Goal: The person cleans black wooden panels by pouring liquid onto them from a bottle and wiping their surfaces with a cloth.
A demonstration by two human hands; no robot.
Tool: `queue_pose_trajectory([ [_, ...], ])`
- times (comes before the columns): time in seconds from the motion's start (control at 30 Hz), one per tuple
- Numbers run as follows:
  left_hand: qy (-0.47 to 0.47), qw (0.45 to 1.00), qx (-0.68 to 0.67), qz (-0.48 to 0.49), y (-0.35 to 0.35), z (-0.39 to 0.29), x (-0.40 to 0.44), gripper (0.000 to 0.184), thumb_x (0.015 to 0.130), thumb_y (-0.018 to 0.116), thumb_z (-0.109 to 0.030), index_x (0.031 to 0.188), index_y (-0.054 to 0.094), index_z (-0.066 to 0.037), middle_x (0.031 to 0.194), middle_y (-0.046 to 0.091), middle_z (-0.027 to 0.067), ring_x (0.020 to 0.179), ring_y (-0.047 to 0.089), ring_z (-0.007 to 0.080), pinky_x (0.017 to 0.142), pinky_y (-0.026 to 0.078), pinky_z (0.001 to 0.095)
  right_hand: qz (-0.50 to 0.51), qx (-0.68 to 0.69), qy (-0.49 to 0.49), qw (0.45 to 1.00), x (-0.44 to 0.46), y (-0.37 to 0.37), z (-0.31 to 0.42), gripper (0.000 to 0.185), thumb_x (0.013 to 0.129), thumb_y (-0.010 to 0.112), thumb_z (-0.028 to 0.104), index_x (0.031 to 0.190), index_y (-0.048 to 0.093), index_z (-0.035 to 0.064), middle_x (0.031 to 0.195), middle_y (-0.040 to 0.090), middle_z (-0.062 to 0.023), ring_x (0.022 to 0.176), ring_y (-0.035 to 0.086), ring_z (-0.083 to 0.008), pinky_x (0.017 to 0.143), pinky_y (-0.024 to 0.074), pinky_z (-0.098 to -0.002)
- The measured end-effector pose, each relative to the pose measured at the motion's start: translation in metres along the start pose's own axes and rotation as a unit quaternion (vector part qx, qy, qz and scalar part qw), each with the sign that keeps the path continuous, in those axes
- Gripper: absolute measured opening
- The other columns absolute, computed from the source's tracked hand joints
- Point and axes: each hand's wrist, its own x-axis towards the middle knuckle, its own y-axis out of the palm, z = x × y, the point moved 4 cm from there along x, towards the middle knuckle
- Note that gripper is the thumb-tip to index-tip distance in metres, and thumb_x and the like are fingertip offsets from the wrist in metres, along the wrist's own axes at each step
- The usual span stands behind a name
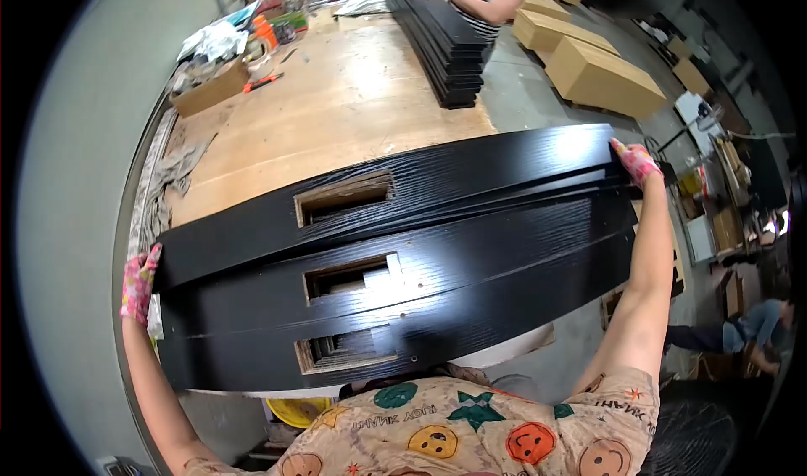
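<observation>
A long black wood-grain panel [471, 169] with a rectangular cutout lies across the view, held by both ends. My left hand [139, 284], in a pink floral glove, grips its left end. In a matching glove, my right hand [639, 161] has its fingers on the right end. Under and nearer to me are more black panels [521, 261], with two similar cutouts showing bare wood edges and layers below. A small pale strip [393, 272] shows at the middle cutout. The undersides of the held panel and some fingertips are hidden.
Beyond lies a wooden worktable [336, 89] with a stack of black panels [441, 47], beside a person in a striped top [483, 1]. Cardboard boxes [601, 76] stand right. A carton [210, 89], orange bottle [265, 32] and rags [181, 173] line the left. Another person [756, 329] bends far right.
</observation>
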Motion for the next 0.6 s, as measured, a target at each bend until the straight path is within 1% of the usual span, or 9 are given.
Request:
queue_pose_trajectory([
  [0.07, 0.013, 1.0, -0.013, -0.02, 0.004, -0.001, 0.002, 0.054, 0.085, 0.066, -0.051, 0.069, 0.056, -0.001, 0.063, 0.042, -0.0035, 0.062, 0.036, 0.0087, 0.055, 0.032, 0.0276, -0.055, -0.019, 0.004, 0.998, 0.008, -0.005, -0.007, 0.081, 0.08, 0.06, 0.066, 0.125, 0.054, -0.0013, 0.116, 0.062, -0.0185, 0.104, 0.06, -0.0294, 0.083, 0.049, -0.0381],
  [0.17, -0.036, 0.999, -0.033, -0.02, 0.003, 0.018, 0.019, 0.055, 0.083, 0.066, -0.054, 0.072, 0.06, 0.0, 0.065, 0.048, -0.002, 0.062, 0.041, 0.0091, 0.058, 0.037, 0.0273, -0.096, -0.039, -0.002, 0.995, -0.001, -0.023, 0.002, 0.074, 0.083, 0.057, 0.064, 0.12, 0.059, -0.0006, 0.116, 0.063, -0.0206, 0.107, 0.06, -0.0301, 0.093, 0.0439, -0.0379],
  [0.23, -0.047, 0.995, -0.09, 0.007, 0.006, 0.035, 0.03, 0.061, 0.086, 0.06, -0.056, 0.1, 0.064, 0.003, 0.091, 0.063, 0.007, 0.084, 0.054, 0.0144, 0.079, 0.043, 0.0288, -0.058, 0.017, -0.031, 0.998, -0.001, -0.038, 0.006, 0.073, 0.087, 0.049, 0.063, 0.119, 0.06, -0.002, 0.121, 0.061, -0.0195, 0.114, 0.057, -0.0291, 0.098, 0.0403, -0.0384],
  [0.27, -0.051, 0.991, -0.124, 0.001, 0.012, 0.068, 0.052, 0.063, 0.088, 0.057, -0.055, 0.111, 0.063, 0.003, 0.103, 0.065, 0.0098, 0.094, 0.057, 0.0169, 0.087, 0.043, 0.0297, 0.006, 0.18, -0.052, 0.982, 0.044, -0.027, -0.024, 0.071, 0.09, 0.048, 0.061, 0.122, 0.059, -0.0021, 0.123, 0.061, -0.0151, 0.113, 0.055, -0.0242, 0.1, 0.0374, -0.0359],
  [0.33, -0.024, 0.996, -0.077, 0.026, 0.011, 0.065, 0.046, 0.065, 0.094, 0.045, -0.055, 0.129, 0.055, -0.001, 0.125, 0.06, 0.0109, 0.115, 0.053, 0.0217, 0.1, 0.037, 0.0309, 0.037, 0.276, -0.08, 0.957, 0.029, -0.037, -0.004, 0.073, 0.091, 0.048, 0.058, 0.129, 0.053, -0.0039, 0.131, 0.056, -0.0133, 0.12, 0.05, -0.0213, 0.102, 0.034, -0.0329],
  [0.47, -0.085, 0.99, -0.103, 0.044, 0.011, 0.039, 0.044, 0.073, 0.093, 0.043, -0.06, 0.129, 0.054, 0.001, 0.124, 0.06, 0.0134, 0.113, 0.054, 0.0215, 0.098, 0.038, 0.0294, -0.043, 0.117, -0.105, 0.987, 0.077, -0.034, -0.003, 0.064, 0.094, 0.047, 0.053, 0.13, 0.054, 0.0001, 0.12, 0.061, -0.0146, 0.107, 0.056, -0.0191, 0.097, 0.04, -0.0303],
  [0.53, -0.077, 0.997, -0.013, 0.002, 0.001, 0.038, 0.05, 0.076, 0.091, 0.043, -0.063, 0.125, 0.057, 0.003, 0.12, 0.062, 0.014, 0.108, 0.056, 0.021, 0.097, 0.039, 0.0297, -0.118, -0.064, -0.241, 0.961, 0.085, -0.029, 0.023, 0.047, 0.096, 0.038, 0.026, 0.135, 0.046, 0.0003, 0.119, 0.061, -0.0194, 0.109, 0.057, -0.0257, 0.095, 0.0433, -0.0342],
  [0.57, -0.127, 0.99, -0.047, -0.031, -0.005, 0.051, 0.07, 0.076, 0.09, 0.044, -0.065, 0.114, 0.063, 0.005, 0.104, 0.067, 0.0141, 0.096, 0.06, 0.021, 0.089, 0.043, 0.0316, -0.164, -0.163, -0.318, 0.919, 0.088, -0.028, 0.038, 0.044, 0.096, 0.032, 0.0, 0.14, 0.038, 0.0003, 0.118, 0.061, -0.0234, 0.111, 0.059, -0.0324, 0.094, 0.0465, -0.0377],
  [0.6, -0.101, 0.993, -0.041, -0.043, -0.018, 0.072, 0.099, 0.075, 0.089, 0.045, -0.065, 0.107, 0.065, 0.005, 0.094, 0.067, 0.0135, 0.088, 0.061, 0.0214, 0.083, 0.045, 0.0325, -0.122, -0.075, -0.281, 0.949, 0.086, -0.03, 0.059, 0.041, 0.098, 0.035, 0.012, 0.136, 0.044, -0.0001, 0.119, 0.061, -0.0225, 0.112, 0.058, -0.0308, 0.096, 0.0434, -0.0363],
])
